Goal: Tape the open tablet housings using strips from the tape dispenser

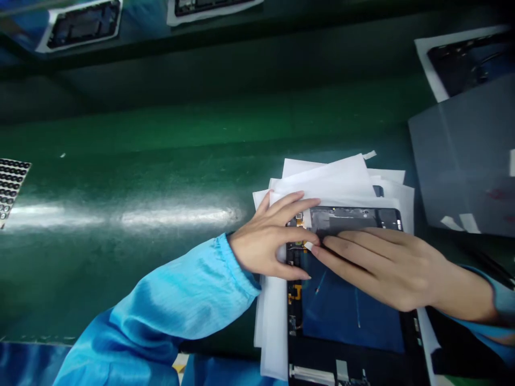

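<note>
An opened tablet body [341, 316], black frame with a blue inner panel and small orange flex parts along its left edge, lies on a stack of white sheets [333, 177]. My left hand [269, 236] rests on the tablet's left edge, fingers stretched out, thumb and fingers touching the frame near the orange parts. My right hand [382, 262] lies flat across the tablet's upper part, fingers straight and pointing left, fingertips meeting the left hand's. Neither hand grips anything. Both arms wear light blue sleeves.
The work surface is a green mat [140, 177]. A grey translucent sheet [466, 161] lies at right with another tablet frame [470, 59] behind it. Two more frames [84, 24] sit at the far edge. A tray of small black parts [10, 185] is at left.
</note>
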{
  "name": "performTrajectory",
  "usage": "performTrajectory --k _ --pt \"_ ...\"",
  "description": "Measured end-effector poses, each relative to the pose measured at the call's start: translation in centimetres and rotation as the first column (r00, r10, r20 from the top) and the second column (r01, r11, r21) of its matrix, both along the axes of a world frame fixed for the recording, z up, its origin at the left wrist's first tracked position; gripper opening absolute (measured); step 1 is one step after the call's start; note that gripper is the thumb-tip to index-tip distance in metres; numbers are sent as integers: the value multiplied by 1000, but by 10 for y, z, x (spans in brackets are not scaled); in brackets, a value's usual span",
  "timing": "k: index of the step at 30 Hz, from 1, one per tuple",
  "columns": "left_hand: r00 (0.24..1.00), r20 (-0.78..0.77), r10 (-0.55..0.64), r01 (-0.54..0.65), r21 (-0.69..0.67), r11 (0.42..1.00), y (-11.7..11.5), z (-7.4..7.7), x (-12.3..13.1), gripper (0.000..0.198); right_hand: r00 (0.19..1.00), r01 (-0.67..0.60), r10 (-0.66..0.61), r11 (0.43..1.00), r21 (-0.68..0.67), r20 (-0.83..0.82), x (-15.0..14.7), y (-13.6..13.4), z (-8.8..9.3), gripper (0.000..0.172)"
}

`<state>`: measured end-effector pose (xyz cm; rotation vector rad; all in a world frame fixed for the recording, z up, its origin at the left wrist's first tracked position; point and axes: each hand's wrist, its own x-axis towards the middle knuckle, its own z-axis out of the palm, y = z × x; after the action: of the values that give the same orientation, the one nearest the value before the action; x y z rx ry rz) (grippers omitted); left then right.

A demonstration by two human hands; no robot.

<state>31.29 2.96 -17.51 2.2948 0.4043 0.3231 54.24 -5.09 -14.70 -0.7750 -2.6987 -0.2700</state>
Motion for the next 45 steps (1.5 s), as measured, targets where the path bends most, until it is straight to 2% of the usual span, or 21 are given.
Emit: performTrajectory --k 6,13,21,24,27,29,31,34,37,40,45 --pt "1000 6 -13 13 -6 1000 1 0 0 52 998 -41 40 998 -45 -38 3 0 -6 35" --pt "999 -46 -17 16 -36 999 2 3 1 52 1000 2 -4 997 -73 -29 2 5 -5 33" --pt "999 -35 -11 10 -27 1000 0 3 1 49 994 -85 81 995 53 75 3 2 1 30" --pt "999 -41 -2 2 -10 1000 -1 3 1 50 993 -70 65 996 50 100 1 0 3 29" --pt "1000 -19 16 -16 8 1000 -2 0 -1 60 992 -63 59 997 38 114 1 0 6 29" --pt "999 21 49 -50 59 997 -4 -2 -3 60 990 -77 73 996 35 120 1 2 8 28" --pt "994 87 71 -84 158 984 -6 -5 -7 51 991 -74 71 997 18 117 2 3 10 28" --pt "983 178 52 -111 342 933 -11 -7 -11 41 997 -40 41 999 -29 71 4 5 8 30" --pt "982 187 -5 -87 481 873 -13 -7 -12 38 999 -39 40 997 -59 16 6 6 4 30" --pt "984 172 -50 -52 538 841 -12 -4 -12 38 999 -42 42 997 -60 -12 7 8 1 29" --pt "988 142 -63 -29 567 823 -10 -1 -13 37 995 -93 93 995 -24 22 7 12 3 26"
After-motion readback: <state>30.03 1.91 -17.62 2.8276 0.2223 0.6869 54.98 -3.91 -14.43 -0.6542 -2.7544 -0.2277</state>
